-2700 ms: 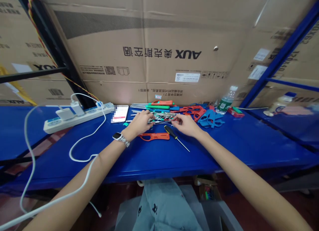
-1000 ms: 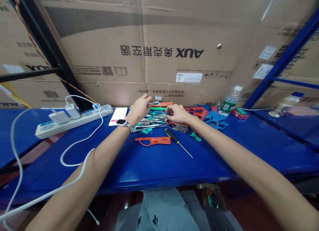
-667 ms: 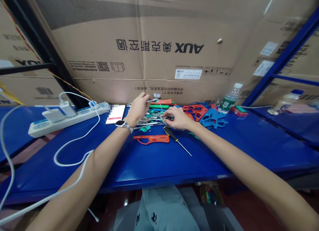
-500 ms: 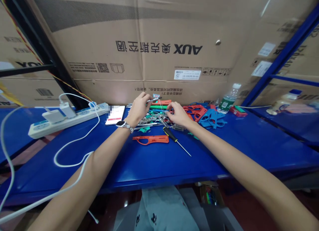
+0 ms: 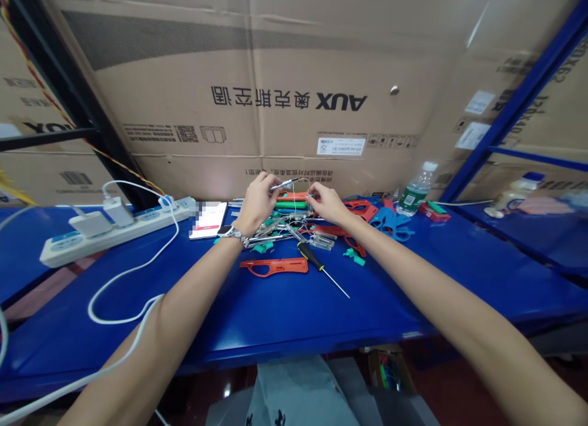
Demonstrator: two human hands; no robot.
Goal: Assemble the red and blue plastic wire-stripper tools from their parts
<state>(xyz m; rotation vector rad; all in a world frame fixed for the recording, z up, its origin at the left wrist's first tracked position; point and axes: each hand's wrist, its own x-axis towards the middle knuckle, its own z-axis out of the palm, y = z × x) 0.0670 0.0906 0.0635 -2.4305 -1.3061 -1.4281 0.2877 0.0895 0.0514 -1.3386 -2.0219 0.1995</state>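
Observation:
My left hand (image 5: 256, 200) is closed around a thin metal rod (image 5: 282, 185), held up above the pile at the back of the table. From the rod hangs a thin pale wire (image 5: 294, 198). My right hand (image 5: 327, 203) is raised just right of it, thumb and fingers pinched on something too small to make out. Below both hands lies a heap of metal rods and clear plastic parts (image 5: 280, 228), with green pieces (image 5: 263, 247) among them. In front are an orange lighter casing half (image 5: 287, 266) and a black-and-yellow screwdriver (image 5: 310, 254).
Blue plastic casing parts (image 5: 390, 222) lie right of the heap, near a water bottle (image 5: 414, 192) and a small red box (image 5: 434, 211). At left are a phone (image 5: 209, 220) and a white power strip (image 5: 119, 233) with trailing cables. A large carton (image 5: 275, 52) stands behind the table (image 5: 257, 319).
My right hand has lifted off the heap, uncovering clear and orange parts beneath. My left hand stays on the rod. The camera view has shifted slightly.

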